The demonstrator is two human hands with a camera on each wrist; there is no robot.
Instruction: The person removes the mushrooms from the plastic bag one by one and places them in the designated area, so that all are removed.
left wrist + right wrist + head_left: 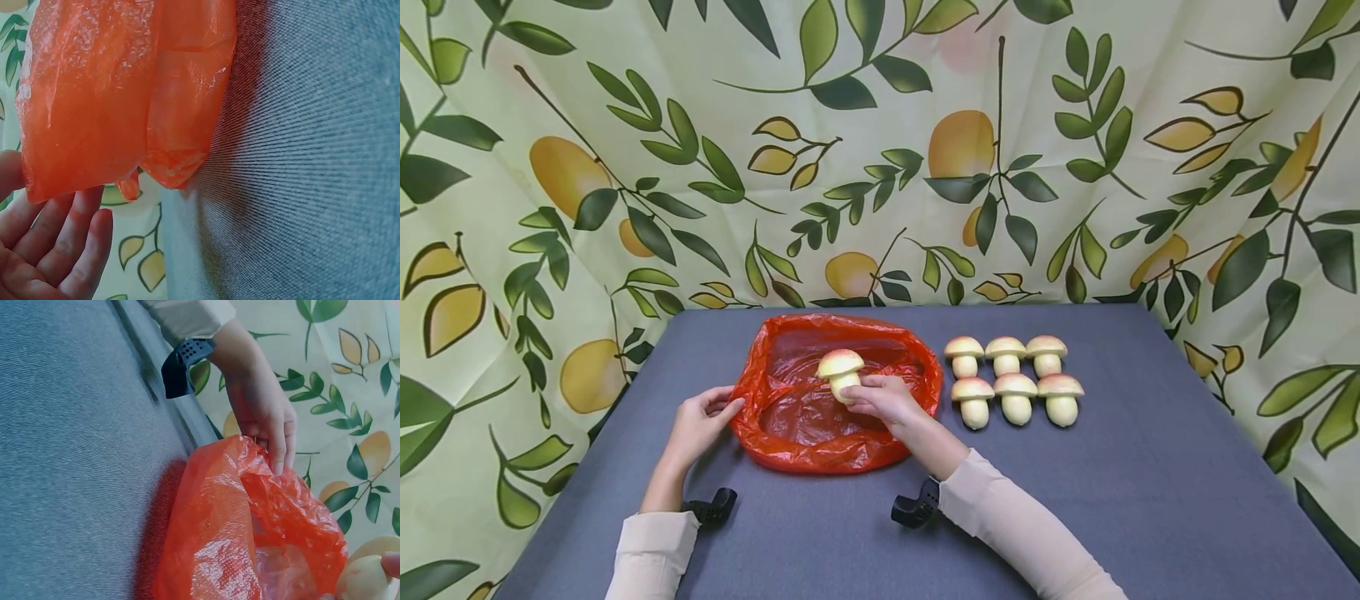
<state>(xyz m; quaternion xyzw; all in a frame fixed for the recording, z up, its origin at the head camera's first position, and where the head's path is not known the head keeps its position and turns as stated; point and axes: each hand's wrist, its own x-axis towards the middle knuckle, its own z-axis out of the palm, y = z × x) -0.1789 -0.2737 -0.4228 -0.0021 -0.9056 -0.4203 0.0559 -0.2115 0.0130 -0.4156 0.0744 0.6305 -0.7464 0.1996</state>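
Observation:
A red plastic bag (827, 458) sits with its mouth spread wide, and its see-through inside shows no other mushroom. My left hand (696, 425) pinches the bag's left rim between thumb and fingers; in the left wrist view the fingers (75, 240) lie behind the film. Over the mouth of the bag, my right hand (887, 400) holds a mushroom (840, 363) by its pale stem, cap upward. Part of that mushroom (369, 578) shows at the lower corner of the right wrist view, with a fingertip on it.
To the right of the bag, several more mushrooms (1016, 398) stand upright in two rows, cream stems under reddish-yellow caps. Everything rests on a grey-blue cloth-covered table (1120, 492). A curtain (880, 200) printed with leaves and fruit hangs behind it.

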